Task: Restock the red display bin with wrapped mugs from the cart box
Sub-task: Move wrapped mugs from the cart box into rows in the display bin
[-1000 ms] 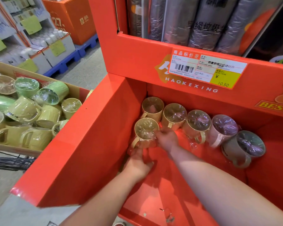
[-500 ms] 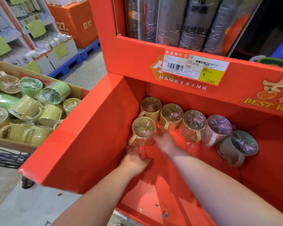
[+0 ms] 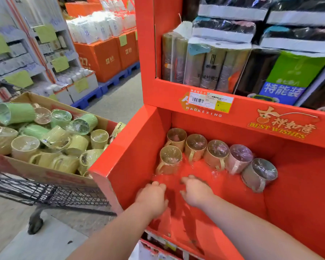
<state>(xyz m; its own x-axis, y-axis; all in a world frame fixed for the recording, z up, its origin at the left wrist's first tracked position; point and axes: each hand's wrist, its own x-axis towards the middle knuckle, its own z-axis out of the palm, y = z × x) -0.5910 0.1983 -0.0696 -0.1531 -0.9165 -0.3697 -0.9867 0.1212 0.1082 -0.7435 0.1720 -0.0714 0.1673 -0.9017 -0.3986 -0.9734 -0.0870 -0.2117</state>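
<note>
Display bin [image 3: 131,166] on the right, cart [image 3: 51,192] just left of it. Box [image 3: 45,175] sits on the cart, piled with wrapped mugs [image 3: 58,143]. In the bin, a row of five mugs [image 3: 216,152] along the back wall, one more mug [image 3: 170,159] in front of the row's left end. Both hands [image 3: 152,197] in the bin, nearer than the mugs, not touching them. Shelf of packaged rolls [image 3: 204,66] above the bin.

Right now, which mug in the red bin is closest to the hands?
The yellow mug standing alone in front at the bin's left wall. The other five line up in a row behind and to its right, farther from both hands.
</note>
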